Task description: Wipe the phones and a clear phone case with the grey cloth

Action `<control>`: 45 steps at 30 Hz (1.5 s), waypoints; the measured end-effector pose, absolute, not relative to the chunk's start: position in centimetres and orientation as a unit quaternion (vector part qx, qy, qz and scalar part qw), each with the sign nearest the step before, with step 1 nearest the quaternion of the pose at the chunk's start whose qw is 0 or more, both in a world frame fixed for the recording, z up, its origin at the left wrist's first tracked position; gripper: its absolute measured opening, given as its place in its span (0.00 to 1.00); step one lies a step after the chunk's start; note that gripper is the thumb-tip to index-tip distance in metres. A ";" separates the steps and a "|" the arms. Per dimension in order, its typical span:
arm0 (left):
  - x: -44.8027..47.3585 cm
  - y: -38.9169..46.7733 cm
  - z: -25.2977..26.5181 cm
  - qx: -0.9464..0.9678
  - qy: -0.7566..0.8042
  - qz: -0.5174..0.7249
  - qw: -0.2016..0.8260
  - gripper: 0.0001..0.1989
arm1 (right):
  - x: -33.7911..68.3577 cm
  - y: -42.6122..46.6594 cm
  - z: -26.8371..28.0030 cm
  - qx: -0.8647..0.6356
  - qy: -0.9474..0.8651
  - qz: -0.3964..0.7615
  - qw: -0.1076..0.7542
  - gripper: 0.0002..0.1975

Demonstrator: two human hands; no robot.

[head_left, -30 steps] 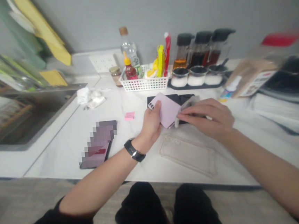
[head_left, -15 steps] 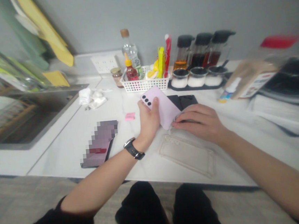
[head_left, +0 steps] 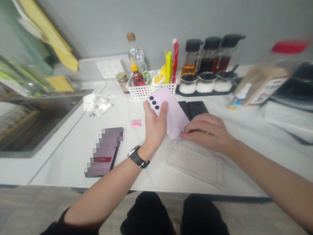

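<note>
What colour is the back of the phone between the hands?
Pale lilac. The phone's back shows best in the head view, the only one.

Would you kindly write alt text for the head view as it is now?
A person's left hand holds a lilac triple-camera smartphone, while the right hand is at its lower end. On the white countertop lie a clear phone case in front and, to the left, another phone, largely pixelated.
</note>
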State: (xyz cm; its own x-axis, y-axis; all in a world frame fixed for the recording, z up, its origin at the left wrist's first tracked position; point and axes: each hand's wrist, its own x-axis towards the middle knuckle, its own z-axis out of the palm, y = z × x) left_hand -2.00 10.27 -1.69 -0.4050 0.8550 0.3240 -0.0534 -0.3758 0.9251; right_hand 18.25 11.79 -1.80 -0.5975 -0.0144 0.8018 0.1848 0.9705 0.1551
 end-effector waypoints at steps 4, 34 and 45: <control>-1.9 9.2 -0.3 0.462 0.453 0.713 0.270 0.13 | 18.2 12.0 -2.2 -0.064 -0.890 -0.095 0.441 0.05; -1.4 10.2 -1.8 0.424 0.486 0.698 0.311 0.11 | 17.0 10.5 -1.5 -0.004 -0.913 -0.073 0.402 0.08; -1.6 11.0 -2.5 0.411 0.393 0.681 0.461 0.19 | 18.3 10.1 -1.3 -0.049 -0.889 -0.195 0.412 0.15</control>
